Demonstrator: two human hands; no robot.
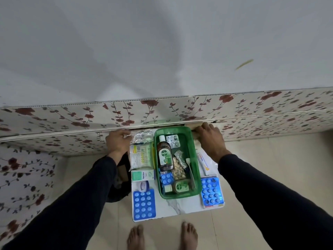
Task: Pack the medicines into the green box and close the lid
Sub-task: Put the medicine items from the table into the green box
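Observation:
The open green box (192,152) stands on a small white table (173,208). In it lie a Dettol bottle (164,154), blister strips, loose tablets and small jars. My left hand (118,141) is at the table's back left corner, fingers closed on a clear plastic packet (142,136). At the back right corner my right hand (210,139) curls over a beige object (191,126), mostly hidden. Outside the box lie a cotton-bud pack (141,156), an Optibex carton (143,175), a round tin (144,185), two blue blister sheets (144,203) (211,192) and a tube (203,162).
A floral-patterned panel (72,121) runs along the wall right behind the table. A dark bag (120,184) sits on the tiled floor at the table's left. My bare feet (162,237) stand just in front of the table.

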